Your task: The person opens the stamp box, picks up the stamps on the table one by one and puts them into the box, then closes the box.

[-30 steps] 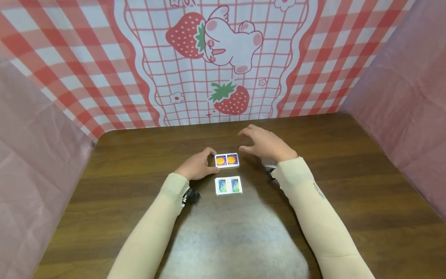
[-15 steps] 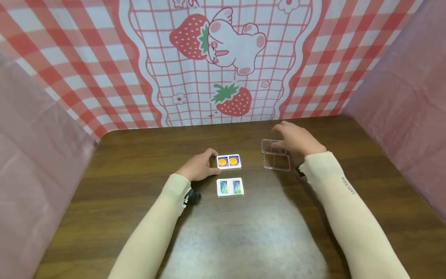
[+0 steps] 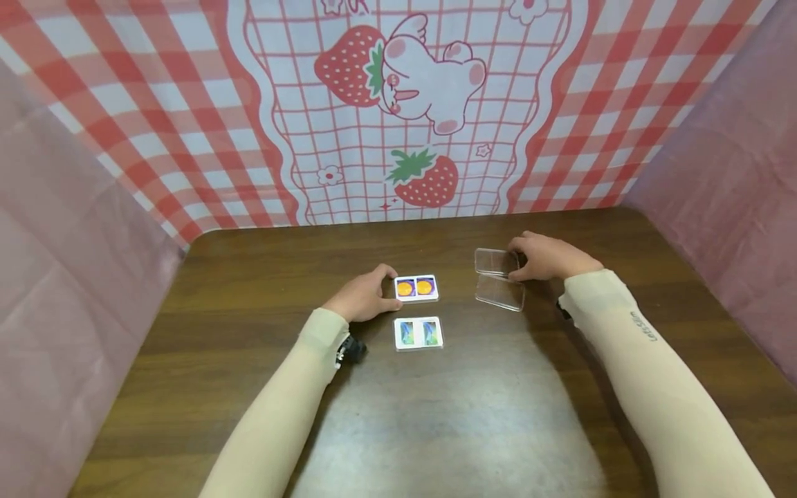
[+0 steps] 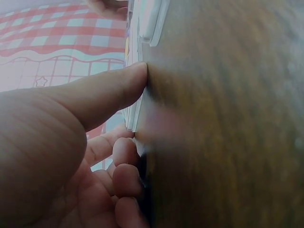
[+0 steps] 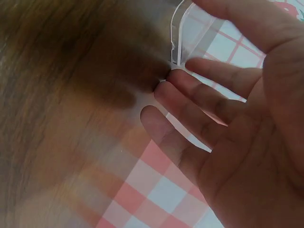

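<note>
My left hand [image 3: 364, 296] holds the left end of a flat white card case [image 3: 416, 289] with two orange pictures, thumb at its near edge and index finger at its far edge. In the left wrist view, the case's thin clear edge [image 4: 137, 111] shows between thumb and index finger. Farther right, my right hand [image 3: 548, 257] grips a clear plastic case by the right end of its far half [image 3: 493, 261]. The near half [image 3: 500, 293] lies angled toward me. A rounded clear corner [image 5: 176, 42] appears beside the right fingers in the right wrist view.
A second white card case [image 3: 418, 334], with two blue-green pictures, lies just nearer to me than the orange one. The wooden table [image 3: 436, 429] meets a red-and-white checked strawberry cloth [image 3: 429, 180] at its back edge. Pink cloth [image 3: 716, 173] hangs at both sides.
My right hand has moved right from above the middle of the table and now holds the clear case, whose halves stand at a wider angle. My left hand keeps to the orange-picture case.
</note>
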`<state>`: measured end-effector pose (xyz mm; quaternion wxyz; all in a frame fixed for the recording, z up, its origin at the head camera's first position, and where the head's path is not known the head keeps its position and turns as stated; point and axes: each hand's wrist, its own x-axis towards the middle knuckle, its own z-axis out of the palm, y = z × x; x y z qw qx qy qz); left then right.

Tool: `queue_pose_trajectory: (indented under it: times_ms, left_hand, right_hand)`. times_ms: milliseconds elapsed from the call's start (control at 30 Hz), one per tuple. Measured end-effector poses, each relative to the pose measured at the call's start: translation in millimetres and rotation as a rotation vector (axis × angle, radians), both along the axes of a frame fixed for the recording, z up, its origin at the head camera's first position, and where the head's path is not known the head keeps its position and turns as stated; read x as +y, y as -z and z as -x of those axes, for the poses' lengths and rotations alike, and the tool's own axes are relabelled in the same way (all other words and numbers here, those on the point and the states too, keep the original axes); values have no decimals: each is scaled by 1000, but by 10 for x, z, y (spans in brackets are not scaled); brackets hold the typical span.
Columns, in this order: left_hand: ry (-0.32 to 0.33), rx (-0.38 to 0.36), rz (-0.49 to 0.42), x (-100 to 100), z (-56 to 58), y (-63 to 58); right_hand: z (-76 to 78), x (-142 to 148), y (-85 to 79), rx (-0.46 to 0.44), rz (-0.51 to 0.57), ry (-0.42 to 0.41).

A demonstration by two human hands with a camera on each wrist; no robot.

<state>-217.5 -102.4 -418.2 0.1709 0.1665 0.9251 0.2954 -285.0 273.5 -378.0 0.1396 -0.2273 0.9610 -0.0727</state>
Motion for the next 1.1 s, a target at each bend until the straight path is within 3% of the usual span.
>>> queue_pose_trajectory:
  times_ms: [467,1000,1100]
  left_hand:
    - [0,12,8,15,43,-11]
    - [-14,0,2,4,-5,-22]
    - [-14,2,4,-2,-16,15]
  right_hand:
    - [-1,23,13,4,21,11]
    - [-29,-141,-84,58,-54,-24]
    - [-35,-132,-40,61,-50,-27]
